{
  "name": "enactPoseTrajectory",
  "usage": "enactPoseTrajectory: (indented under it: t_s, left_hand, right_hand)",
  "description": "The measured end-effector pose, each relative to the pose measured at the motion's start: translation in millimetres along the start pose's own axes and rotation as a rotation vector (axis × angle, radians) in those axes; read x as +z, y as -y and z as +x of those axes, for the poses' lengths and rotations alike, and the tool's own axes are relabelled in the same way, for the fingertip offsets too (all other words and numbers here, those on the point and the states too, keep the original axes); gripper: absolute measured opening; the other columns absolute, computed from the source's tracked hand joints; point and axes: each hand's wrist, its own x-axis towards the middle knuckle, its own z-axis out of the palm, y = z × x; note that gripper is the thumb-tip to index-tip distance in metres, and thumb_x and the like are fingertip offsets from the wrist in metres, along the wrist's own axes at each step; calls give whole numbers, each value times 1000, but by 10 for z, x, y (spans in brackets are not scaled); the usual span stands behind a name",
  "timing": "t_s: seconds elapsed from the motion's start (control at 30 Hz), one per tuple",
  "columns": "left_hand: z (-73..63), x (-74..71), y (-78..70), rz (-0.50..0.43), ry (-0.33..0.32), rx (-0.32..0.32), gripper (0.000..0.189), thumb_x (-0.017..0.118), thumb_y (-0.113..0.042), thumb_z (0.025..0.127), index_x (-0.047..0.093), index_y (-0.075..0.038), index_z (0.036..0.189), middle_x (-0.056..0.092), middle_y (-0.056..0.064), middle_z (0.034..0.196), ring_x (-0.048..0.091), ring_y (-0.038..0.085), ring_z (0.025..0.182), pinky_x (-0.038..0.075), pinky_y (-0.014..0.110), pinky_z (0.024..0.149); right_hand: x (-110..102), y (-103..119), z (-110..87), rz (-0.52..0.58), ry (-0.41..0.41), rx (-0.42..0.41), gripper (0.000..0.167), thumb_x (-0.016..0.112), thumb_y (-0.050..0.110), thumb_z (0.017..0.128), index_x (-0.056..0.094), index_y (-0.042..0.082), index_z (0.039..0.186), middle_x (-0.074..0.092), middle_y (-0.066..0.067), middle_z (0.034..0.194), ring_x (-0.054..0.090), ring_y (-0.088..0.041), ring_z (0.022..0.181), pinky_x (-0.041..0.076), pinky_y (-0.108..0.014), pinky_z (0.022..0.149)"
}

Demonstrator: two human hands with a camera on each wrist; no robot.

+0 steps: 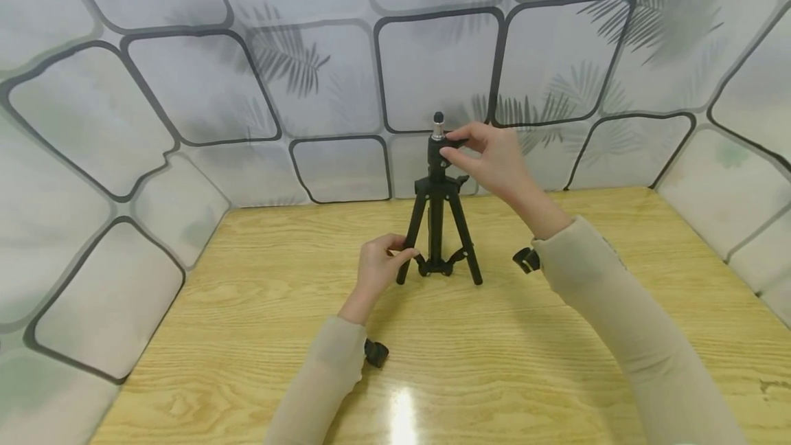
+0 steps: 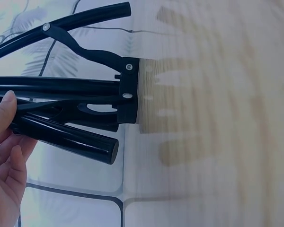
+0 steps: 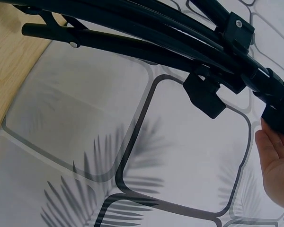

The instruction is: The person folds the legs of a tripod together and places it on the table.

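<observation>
A black tripod stand (image 1: 436,225) with a silver stud (image 1: 438,130) on top stands upright, its legs partly spread. My left hand (image 1: 378,265) pinches the left leg low down, between thumb and fingers. In the left wrist view that leg (image 2: 85,144) passes by the thumb, and the lower bracket (image 2: 128,111) sits close to the wood. Up at the top collar, my right hand (image 1: 497,156) grips the black clamp knob (image 3: 277,120) with thumb and fingertips. A second knob (image 3: 206,97) sticks out lower on the tripod.
The wooden table (image 1: 259,335) meets a patterned cloth backdrop (image 1: 340,170) close behind the tripod, with cloth also at both sides. Small black devices, one at the left wrist (image 1: 375,353) and one at the right wrist (image 1: 527,260), jut out from the sleeves.
</observation>
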Motion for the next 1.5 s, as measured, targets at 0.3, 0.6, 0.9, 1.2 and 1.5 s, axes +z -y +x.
enactPoseTrajectory:
  t_s: [0.3, 0.6, 0.9, 1.2, 1.5]
  left_hand:
    - [42, 50, 17, -8, 6, -21, 20, 71, -19, 75, 67, -3, 87, 65, 4, 77, 61, 13, 71, 48, 17, 56]
    - [78, 91, 0, 30, -10, -10, 20, 70, -21, 76, 68, -4, 86, 65, 4, 77, 61, 13, 70, 48, 17, 55]
    - [105, 139, -38, 67, -10, -18, 20, 71, -18, 75, 69, -2, 89, 66, 7, 80, 62, 16, 73, 50, 19, 57]
    - [130, 181, -53, 55, -4, -36, 22, 70, -22, 77, 69, -3, 88, 66, 6, 80, 62, 15, 73, 49, 17, 58]
    - [153, 213, -71, 49, 18, -66, 24, 68, -25, 78, 69, -4, 90, 66, 6, 83, 62, 14, 75, 48, 16, 57]
  right_hand:
    - [2, -5, 9, -8, -12, -12, 27, 66, 24, 81, 64, 5, 99, 63, -7, 101, 60, -17, 93, 46, -29, 81]
    - [5, -15, 13, -4, -23, -24, 27, 66, 24, 81, 65, 5, 99, 63, -7, 101, 60, -17, 93, 46, -28, 81]
    - [8, -23, 0, 20, -33, -8, 26, 67, 23, 80, 64, 4, 99, 63, -7, 101, 60, -17, 93, 46, -29, 81]
    - [11, -22, -3, 4, -25, 3, 27, 66, 25, 80, 64, 6, 100, 63, -6, 101, 59, -16, 94, 46, -28, 82]
    - [26, -23, -1, 10, -22, 5, 27, 66, 25, 81, 64, 6, 100, 63, -6, 101, 59, -16, 95, 46, -27, 82]
